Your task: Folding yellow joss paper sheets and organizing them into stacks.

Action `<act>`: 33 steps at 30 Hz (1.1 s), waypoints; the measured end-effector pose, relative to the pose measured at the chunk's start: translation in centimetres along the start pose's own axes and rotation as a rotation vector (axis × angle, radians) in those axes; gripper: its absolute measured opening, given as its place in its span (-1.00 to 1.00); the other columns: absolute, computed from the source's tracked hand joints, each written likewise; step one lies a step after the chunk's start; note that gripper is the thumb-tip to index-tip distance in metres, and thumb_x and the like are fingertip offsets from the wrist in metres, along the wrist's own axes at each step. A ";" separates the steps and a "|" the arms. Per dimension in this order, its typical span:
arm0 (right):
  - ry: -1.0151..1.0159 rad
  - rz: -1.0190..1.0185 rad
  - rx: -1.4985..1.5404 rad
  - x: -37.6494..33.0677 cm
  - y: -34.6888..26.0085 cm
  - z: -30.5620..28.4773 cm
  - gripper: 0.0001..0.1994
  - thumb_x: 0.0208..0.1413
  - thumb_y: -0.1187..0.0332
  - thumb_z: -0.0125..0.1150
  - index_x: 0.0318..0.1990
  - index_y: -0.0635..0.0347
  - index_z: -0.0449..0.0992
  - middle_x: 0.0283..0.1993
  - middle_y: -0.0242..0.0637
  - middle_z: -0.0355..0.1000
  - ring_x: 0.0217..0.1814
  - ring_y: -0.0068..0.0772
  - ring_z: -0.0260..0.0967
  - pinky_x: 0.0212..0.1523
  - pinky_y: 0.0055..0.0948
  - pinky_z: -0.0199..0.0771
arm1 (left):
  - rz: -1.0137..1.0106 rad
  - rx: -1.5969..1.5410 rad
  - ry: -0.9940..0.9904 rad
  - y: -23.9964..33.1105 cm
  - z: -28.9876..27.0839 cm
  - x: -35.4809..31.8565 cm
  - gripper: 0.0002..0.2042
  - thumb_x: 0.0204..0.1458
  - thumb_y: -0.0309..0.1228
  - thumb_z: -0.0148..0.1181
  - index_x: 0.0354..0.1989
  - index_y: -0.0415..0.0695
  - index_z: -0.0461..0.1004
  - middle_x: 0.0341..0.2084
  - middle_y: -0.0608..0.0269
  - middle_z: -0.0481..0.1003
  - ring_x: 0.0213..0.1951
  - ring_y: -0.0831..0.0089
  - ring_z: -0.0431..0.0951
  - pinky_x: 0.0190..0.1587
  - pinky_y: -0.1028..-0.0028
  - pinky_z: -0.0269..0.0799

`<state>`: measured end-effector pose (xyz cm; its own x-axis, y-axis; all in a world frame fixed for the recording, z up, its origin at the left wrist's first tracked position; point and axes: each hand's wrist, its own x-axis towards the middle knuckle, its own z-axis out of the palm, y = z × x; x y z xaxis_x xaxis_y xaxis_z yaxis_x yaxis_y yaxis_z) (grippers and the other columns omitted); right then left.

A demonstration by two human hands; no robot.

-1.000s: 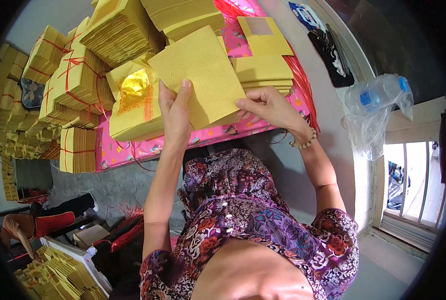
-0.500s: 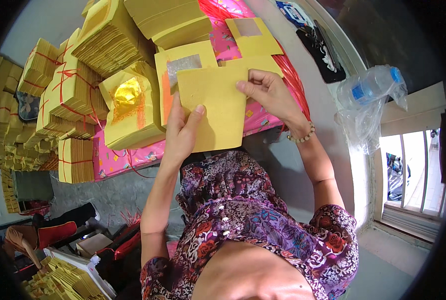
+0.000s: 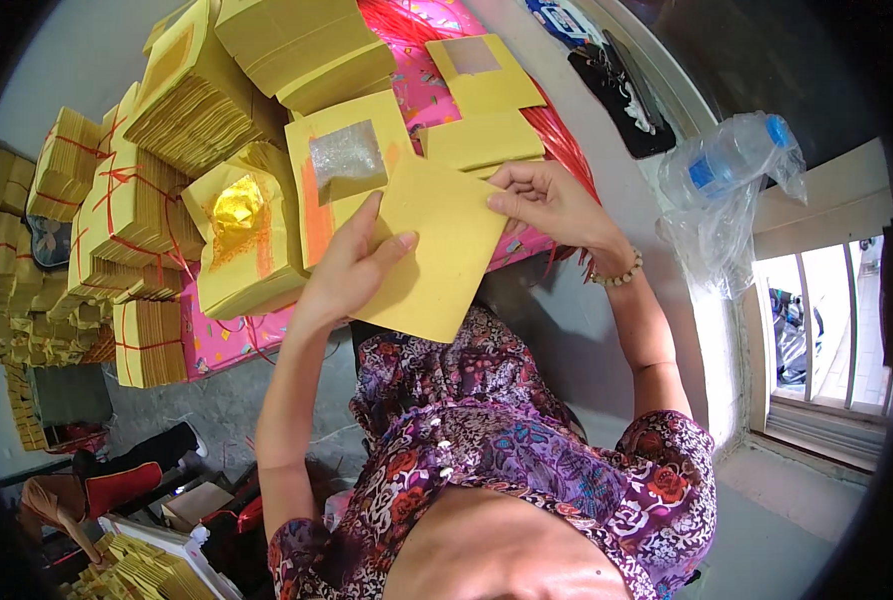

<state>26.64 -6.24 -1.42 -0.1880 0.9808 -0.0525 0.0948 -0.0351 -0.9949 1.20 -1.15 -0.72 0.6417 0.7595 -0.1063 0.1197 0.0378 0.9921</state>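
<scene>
Between my hands is a yellow paper sheet [image 3: 434, 252], tilted, its top corner pointing away from me; whether it is one sheet or a few I cannot tell. My left hand [image 3: 351, 268] grips its left edge, thumb on top and fingers beneath. Its upper right edge is pinched between thumb and fingers of my right hand [image 3: 548, 205], which wears a beaded bracelet [image 3: 621, 270]. Just beyond lies yellow paper with a silver foil square [image 3: 346, 158] and an orange band. To its left is a stack topped with crumpled gold foil [image 3: 238, 208].
Tall yellow paper stacks [image 3: 201, 120] and bundles tied with red string [image 3: 131, 215] crowd the left of the pink patterned tabletop [image 3: 216, 345]. Red plastic strands [image 3: 566, 140] run along the right. A black phone-like object [image 3: 616, 100] and a plastic bottle [image 3: 731, 165] sit on the ledge.
The yellow sheet has turned clockwise and come nearer to me, uncovering more of the silver foil square. My left hand has moved slightly nearer; both hands keep hold.
</scene>
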 end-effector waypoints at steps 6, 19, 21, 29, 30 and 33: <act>0.198 -0.014 0.040 0.4 0.4 -3.3 -0.78 0.16 0.24 0.13 -0.23 0.22 0.46 -0.39 -0.42 0.48 -0.49 -0.72 0.40 -0.50 -0.74 0.36 | 0.001 0.040 -0.116 3.2 -2.7 5.2 -0.59 0.01 -0.37 0.24 0.02 -0.25 0.34 -0.20 0.29 0.46 -0.18 0.59 0.45 -0.10 0.53 0.38; 0.560 0.077 0.006 4.1 5.4 -6.8 -0.80 0.12 0.26 0.16 -0.29 0.22 0.41 -0.48 -0.41 0.42 -0.56 -0.69 0.34 -0.62 -0.71 0.28 | 0.054 0.406 0.160 -1.7 -2.7 20.0 -0.50 -0.15 -0.41 0.32 -0.01 -0.23 0.30 -0.29 0.11 0.48 -0.26 0.35 0.51 -0.23 0.41 0.43; 0.568 0.176 -0.065 4.3 6.0 -6.6 -0.82 0.12 0.25 0.15 -0.30 0.15 0.40 -0.54 -0.49 0.37 -0.62 -0.76 0.27 -0.67 -0.77 0.24 | 0.073 0.498 0.168 -3.5 -2.7 21.1 -0.50 -0.16 -0.40 0.32 -0.01 -0.24 0.29 -0.29 0.06 0.49 -0.24 0.28 0.51 -0.21 0.38 0.43; 0.555 0.248 0.001 4.0 8.9 -7.3 -0.80 0.10 0.29 0.15 -0.30 0.26 0.38 -0.50 -0.36 0.39 -0.55 -0.66 0.32 -0.64 -0.67 0.30 | 0.136 1.040 0.063 -4.4 0.7 20.9 -0.63 -0.11 -0.51 0.16 -0.09 -0.31 0.27 -0.26 -0.21 0.47 -0.14 -0.06 0.47 -0.10 0.20 0.39; 0.559 0.257 -0.015 4.0 9.0 -7.2 -0.79 0.10 0.29 0.15 -0.30 0.26 0.38 -0.50 -0.36 0.39 -0.55 -0.66 0.33 -0.64 -0.67 0.30 | 0.129 1.038 0.066 -4.6 0.9 20.9 -0.63 -0.11 -0.51 0.16 -0.09 -0.31 0.27 -0.26 -0.21 0.47 -0.14 -0.06 0.47 -0.10 0.20 0.39; 0.557 0.258 -0.016 3.8 9.2 -7.0 -0.79 0.10 0.28 0.14 -0.30 0.25 0.38 -0.48 -0.36 0.39 -0.54 -0.65 0.33 -0.63 -0.67 0.31 | 0.146 1.092 0.046 -5.2 1.3 21.1 -0.64 -0.11 -0.52 0.16 -0.12 -0.32 0.25 -0.28 -0.22 0.47 -0.13 -0.08 0.46 -0.11 0.16 0.37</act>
<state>33.65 -1.47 -10.19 0.3822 0.8939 -0.2344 0.0843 -0.2863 -0.9544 15.08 13.89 -8.20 0.6782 0.7342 0.0326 0.6645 -0.6316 0.3993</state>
